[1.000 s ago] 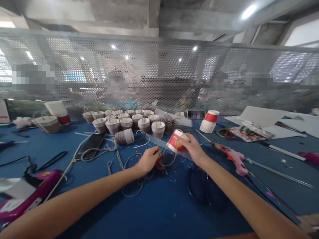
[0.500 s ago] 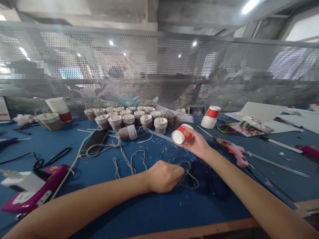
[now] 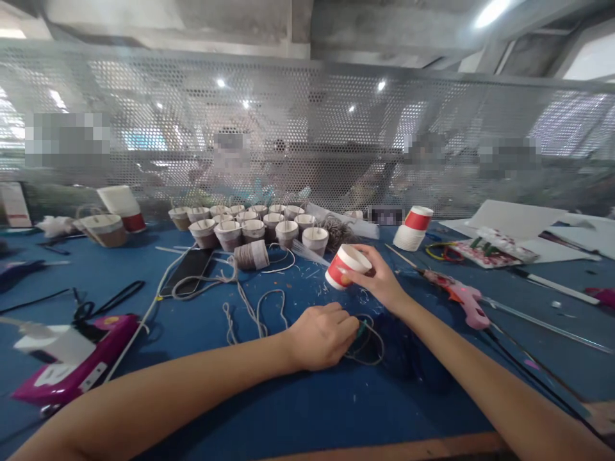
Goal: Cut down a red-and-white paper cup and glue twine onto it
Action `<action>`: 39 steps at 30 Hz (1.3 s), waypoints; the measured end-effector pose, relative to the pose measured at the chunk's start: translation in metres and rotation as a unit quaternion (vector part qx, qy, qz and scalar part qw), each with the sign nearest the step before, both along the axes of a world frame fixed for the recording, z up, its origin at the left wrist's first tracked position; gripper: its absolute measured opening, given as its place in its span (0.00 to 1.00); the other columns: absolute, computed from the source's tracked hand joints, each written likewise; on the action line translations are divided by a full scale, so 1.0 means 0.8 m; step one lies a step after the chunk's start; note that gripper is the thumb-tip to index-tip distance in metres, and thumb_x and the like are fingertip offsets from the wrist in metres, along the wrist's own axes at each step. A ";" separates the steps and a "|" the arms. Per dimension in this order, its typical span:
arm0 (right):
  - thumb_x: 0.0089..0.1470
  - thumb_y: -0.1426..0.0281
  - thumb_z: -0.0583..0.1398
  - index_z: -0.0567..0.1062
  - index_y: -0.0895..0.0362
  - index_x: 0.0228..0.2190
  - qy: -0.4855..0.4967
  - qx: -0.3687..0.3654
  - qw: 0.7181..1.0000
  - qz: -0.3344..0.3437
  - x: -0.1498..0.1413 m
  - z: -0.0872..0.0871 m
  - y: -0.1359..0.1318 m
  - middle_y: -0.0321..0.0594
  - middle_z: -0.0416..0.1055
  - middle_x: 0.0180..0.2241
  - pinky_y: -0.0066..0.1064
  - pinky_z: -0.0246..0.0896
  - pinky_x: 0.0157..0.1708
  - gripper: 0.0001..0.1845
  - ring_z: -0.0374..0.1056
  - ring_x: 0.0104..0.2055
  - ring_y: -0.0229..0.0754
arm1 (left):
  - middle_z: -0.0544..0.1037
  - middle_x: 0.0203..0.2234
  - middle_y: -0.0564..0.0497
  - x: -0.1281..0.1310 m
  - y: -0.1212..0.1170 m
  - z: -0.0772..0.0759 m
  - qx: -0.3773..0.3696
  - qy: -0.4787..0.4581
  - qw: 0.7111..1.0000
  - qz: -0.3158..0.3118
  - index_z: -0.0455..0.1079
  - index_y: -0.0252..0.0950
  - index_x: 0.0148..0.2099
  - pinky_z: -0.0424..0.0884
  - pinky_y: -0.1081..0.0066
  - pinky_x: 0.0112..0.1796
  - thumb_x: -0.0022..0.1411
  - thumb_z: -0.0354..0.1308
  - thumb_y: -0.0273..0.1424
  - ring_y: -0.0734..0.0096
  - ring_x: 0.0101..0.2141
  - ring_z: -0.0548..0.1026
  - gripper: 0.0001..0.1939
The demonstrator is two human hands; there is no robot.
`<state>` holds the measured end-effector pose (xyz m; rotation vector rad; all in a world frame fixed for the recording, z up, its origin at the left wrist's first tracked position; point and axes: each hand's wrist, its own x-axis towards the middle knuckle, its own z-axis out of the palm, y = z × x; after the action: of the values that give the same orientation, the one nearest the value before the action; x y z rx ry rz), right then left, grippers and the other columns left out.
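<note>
My right hand (image 3: 384, 278) is closed around a red and white paper cup (image 3: 339, 269), which leans with its mouth up and toward my fingers. Below it, my left hand (image 3: 324, 336) rests as a fist on the blue table; what its fingers hold is hidden. A loop of thin grey cord (image 3: 383, 349) comes out beside those fingertips, near a small teal thing and a blurred dark blue object (image 3: 413, 352). More grey cord (image 3: 259, 310) lies left of the fist. A cord-wrapped cup (image 3: 252, 256) lies on its side beyond.
Several wrapped cups with handles (image 3: 228, 235) stand in rows at the back. A pink glue gun (image 3: 464, 301) lies right, near stacked paper cups (image 3: 409, 237). A black phone (image 3: 187, 272) and a magenta power strip (image 3: 103, 365) are left. A perforated metal screen (image 3: 307, 128) rises behind.
My right hand has turned the paper cup, so its base has swung down and its open mouth now shows. My left fist has stayed nearly in place. The view has shifted slightly.
</note>
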<state>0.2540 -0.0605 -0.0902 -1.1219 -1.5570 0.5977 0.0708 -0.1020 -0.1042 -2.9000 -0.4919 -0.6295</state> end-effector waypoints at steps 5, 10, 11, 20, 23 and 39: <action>0.38 0.58 0.66 0.66 0.54 0.45 -0.026 -0.001 1.000 -0.007 0.005 -0.010 0.006 0.42 0.67 0.46 0.40 0.60 0.46 0.32 0.64 0.47 0.47 | 0.71 0.36 0.43 -0.007 0.023 0.020 0.028 -0.038 0.991 0.123 0.64 0.33 0.40 0.68 0.62 0.38 0.65 0.42 0.35 0.62 0.38 0.68 0.13; 0.38 0.57 0.65 0.66 0.53 0.43 0.054 -0.054 0.996 -0.051 0.016 -0.016 0.018 0.40 0.69 0.42 0.39 0.63 0.41 0.30 0.66 0.42 0.46 | 0.70 0.39 0.42 -0.030 0.069 0.043 -0.028 -0.008 0.937 0.348 0.60 0.31 0.46 0.69 0.68 0.35 0.66 0.37 0.30 0.64 0.37 0.73 0.14; 0.38 0.57 0.66 0.67 0.53 0.43 0.077 -0.068 0.993 -0.054 0.016 -0.015 0.018 0.40 0.69 0.42 0.38 0.63 0.40 0.29 0.67 0.42 0.46 | 0.69 0.41 0.40 -0.036 0.078 0.042 -0.033 0.023 0.923 0.384 0.59 0.30 0.49 0.69 0.68 0.33 0.65 0.38 0.28 0.63 0.36 0.74 0.14; 0.33 0.57 0.68 0.69 0.54 0.37 0.190 -0.170 0.966 -0.046 0.004 -0.002 0.008 0.36 0.70 0.33 0.34 0.66 0.32 0.27 0.69 0.35 0.43 | 0.65 0.49 0.35 -0.049 0.096 0.028 -0.073 0.105 0.919 0.373 0.59 0.29 0.51 0.70 0.62 0.35 0.62 0.46 0.40 0.54 0.40 0.74 0.22; 0.34 0.58 0.68 0.69 0.53 0.37 0.207 -0.185 0.960 -0.033 0.004 -0.003 0.007 0.36 0.71 0.33 0.34 0.68 0.32 0.27 0.69 0.36 0.43 | 0.70 0.44 0.39 -0.048 0.084 0.051 -0.156 0.106 0.937 0.293 0.62 0.31 0.47 0.68 0.61 0.39 0.60 0.46 0.45 0.55 0.41 0.73 0.23; 0.37 0.60 0.68 0.69 0.55 0.35 0.228 -0.227 0.947 -0.018 0.005 -0.002 0.009 0.36 0.71 0.31 0.29 0.68 0.27 0.23 0.68 0.33 0.39 | 0.74 0.41 0.43 -0.094 0.116 0.108 -0.262 0.182 0.914 0.249 0.66 0.33 0.44 0.67 0.67 0.38 0.53 0.48 0.24 0.64 0.38 0.73 0.15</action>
<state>0.2581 -0.0530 -0.0919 -1.2343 -1.0203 1.1442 -0.0041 -0.0090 -0.0180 -3.0239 -1.4583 0.1477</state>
